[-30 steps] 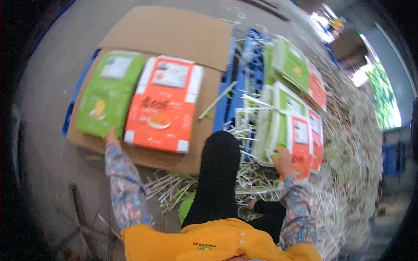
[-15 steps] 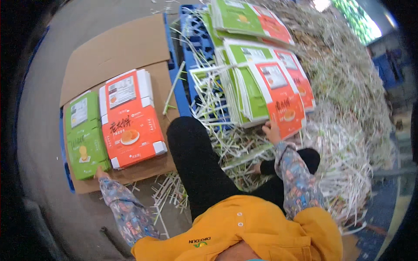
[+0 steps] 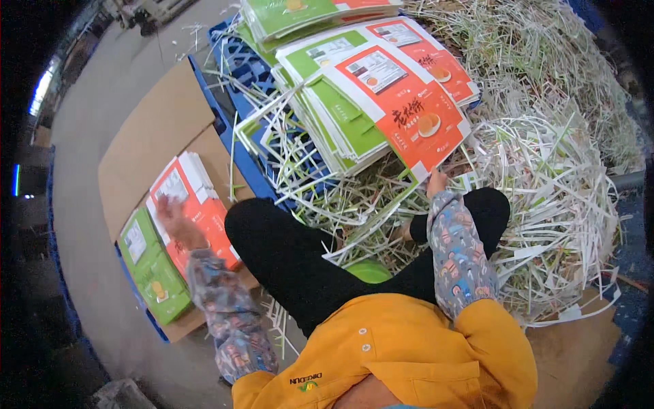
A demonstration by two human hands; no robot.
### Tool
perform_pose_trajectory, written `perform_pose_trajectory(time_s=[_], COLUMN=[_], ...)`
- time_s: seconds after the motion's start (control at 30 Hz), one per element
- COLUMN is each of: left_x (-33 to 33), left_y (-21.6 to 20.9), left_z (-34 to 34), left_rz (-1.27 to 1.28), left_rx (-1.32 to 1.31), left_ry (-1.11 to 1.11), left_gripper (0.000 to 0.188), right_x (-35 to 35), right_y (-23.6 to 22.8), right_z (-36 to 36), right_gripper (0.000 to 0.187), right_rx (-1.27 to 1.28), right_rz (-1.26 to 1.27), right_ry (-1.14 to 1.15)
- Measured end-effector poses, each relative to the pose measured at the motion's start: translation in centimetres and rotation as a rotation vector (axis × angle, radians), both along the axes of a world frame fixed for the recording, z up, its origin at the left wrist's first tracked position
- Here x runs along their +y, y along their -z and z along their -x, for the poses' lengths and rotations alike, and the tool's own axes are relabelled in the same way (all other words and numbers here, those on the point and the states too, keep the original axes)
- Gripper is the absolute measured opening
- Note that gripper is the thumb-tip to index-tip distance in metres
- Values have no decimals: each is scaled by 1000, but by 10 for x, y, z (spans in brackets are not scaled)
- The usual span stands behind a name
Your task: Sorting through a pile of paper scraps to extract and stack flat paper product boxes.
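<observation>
My right hand [image 3: 438,180] is closed on the lower corner of an orange-and-white printed box sheet [image 3: 409,102] with a round pastry picture. That sheet lies over a thick stack of flat green-and-orange printed sheets [image 3: 334,129]. My left hand [image 3: 180,223], smeared by motion, is over a stack of flat orange cartons [image 3: 212,217]; its fingers do not show clearly. Beside that stack, on its left, lies a stack of flat green cartons [image 3: 153,273].
Brown cardboard [image 3: 153,140] lies under the left stacks on a blue pallet. Another blue pallet [image 3: 238,82] bears the sheet stacks, including a further stack [image 3: 306,17] behind. Shredded paper strips [image 3: 545,198] are heaped at right and around my black-clad legs [image 3: 283,262].
My left hand has lifted from the green stack's near end and moved up over the orange cartons. My right hand stays at the orange sheet's corner. The view has turned rightward.
</observation>
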State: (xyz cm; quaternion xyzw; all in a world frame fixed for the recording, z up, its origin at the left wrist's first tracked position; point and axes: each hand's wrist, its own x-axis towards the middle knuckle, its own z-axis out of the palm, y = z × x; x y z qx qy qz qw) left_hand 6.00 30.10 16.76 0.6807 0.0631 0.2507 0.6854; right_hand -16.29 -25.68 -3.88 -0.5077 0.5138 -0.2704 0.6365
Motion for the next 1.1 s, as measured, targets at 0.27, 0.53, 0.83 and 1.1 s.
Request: perform_pose_trajectory(time_s=[0.27,0.53,0.83,1.1], left_x=[-258,-342,-341,-326], left_y=[29,78,64,53], left_z=[71,79,145,138], left_rz=[44,535,639,796], left_rx=[400,1003,1003,920], left_ry=[882,1121,1066,1017], left_gripper=[23,37,36,35], right_x=[10,137,121,128], right_y=[-23,-158,-150,-187], right_z=[-2,-4,5,19], right_gripper=[24,32,61,38], right_rx=[-182,-434,-519,-232], right_rz=[209,-52,-239,137], right_ry=[-114,-115,242,-156])
